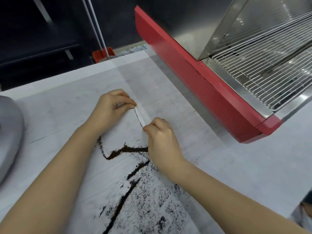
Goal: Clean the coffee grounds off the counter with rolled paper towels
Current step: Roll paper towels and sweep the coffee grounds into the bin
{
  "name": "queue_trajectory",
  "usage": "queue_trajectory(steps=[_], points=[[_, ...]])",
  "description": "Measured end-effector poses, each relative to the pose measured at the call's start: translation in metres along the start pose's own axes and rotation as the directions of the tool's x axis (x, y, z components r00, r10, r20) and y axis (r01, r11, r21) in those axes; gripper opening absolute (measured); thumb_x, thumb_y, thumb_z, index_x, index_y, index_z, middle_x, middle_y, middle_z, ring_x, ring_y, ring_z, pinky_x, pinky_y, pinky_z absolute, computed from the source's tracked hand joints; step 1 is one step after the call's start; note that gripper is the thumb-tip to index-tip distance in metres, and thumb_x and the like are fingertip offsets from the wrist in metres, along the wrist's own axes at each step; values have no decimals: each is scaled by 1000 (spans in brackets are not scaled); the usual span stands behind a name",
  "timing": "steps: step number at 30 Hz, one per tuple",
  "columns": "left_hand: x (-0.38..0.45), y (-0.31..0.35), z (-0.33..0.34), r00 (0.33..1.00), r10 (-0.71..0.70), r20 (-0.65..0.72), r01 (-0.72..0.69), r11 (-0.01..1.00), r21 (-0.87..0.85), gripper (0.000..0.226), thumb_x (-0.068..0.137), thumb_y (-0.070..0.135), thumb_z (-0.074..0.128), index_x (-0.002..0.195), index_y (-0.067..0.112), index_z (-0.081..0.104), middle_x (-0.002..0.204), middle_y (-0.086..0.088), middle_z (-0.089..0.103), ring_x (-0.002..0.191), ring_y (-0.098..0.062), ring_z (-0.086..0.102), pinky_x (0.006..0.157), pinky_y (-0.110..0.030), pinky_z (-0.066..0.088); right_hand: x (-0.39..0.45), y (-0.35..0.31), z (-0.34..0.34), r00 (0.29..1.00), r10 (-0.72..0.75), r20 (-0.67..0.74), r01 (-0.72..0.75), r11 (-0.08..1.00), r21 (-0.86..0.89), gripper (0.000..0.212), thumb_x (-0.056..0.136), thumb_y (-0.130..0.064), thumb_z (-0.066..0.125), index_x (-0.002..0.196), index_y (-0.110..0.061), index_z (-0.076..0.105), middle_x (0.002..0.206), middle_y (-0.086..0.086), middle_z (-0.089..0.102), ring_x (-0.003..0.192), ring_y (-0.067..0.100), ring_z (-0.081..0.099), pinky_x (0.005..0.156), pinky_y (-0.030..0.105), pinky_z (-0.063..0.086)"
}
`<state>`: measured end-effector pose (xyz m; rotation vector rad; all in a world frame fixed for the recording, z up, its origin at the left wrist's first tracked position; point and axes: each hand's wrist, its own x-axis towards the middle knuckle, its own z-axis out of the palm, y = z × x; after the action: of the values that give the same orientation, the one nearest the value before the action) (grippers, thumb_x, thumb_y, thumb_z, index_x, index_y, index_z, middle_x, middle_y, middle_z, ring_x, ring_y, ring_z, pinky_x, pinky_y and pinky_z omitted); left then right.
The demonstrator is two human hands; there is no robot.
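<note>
A thin white rolled paper towel (139, 116) lies stretched between both hands above the pale grey counter (211, 166). My left hand (112, 108) pinches its far end with curled fingers. My right hand (161, 134) pinches its near end. Dark coffee grounds (135, 186) lie on the counter just behind the hands, toward me, as thick swept lines and a wide scatter of specks. One thick ridge of grounds (125, 150) runs between my two wrists.
A red and steel coffee machine (202, 78) with a wire drip grate (263, 73) stands at the right. A grey rounded appliance base (8, 132) sits at the left edge. Beyond the counter's far edge stands a red dustpan (101, 54) with a white handle.
</note>
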<state>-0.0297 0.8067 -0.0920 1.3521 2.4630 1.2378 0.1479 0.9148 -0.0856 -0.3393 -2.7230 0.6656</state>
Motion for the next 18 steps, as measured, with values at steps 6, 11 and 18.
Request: queue_trajectory(steps=[6,11,18], points=[[-30,12,-15,999,-34,-11,35,996,87,11,85,7,74,93,12,79,90,0,66,85,-12,62,79,-23,49,-12,-10,-2,996,-46,76,42,998,54,29,72,18,63,93,0,71,85,7,57,81,24,53,65,38,51],[-10,66,24,998,55,33,-53,997,-64,10,86,7,73,94,8,79,91,-2,66,88,-15,64,84,-31,51,-49,24,-51,999,30,-43,-25,996,91,18,82,9,66,93,-2,74,85,5,61,79,21,58,70,33,51],[14,125,116,944,278,176,-240,947,-211,11,84,10,74,93,5,78,89,-6,67,82,-15,63,77,-35,54,-120,82,-111,948,217,-232,-218,976,24,15,82,8,66,89,-4,74,86,4,62,77,18,60,73,25,48]])
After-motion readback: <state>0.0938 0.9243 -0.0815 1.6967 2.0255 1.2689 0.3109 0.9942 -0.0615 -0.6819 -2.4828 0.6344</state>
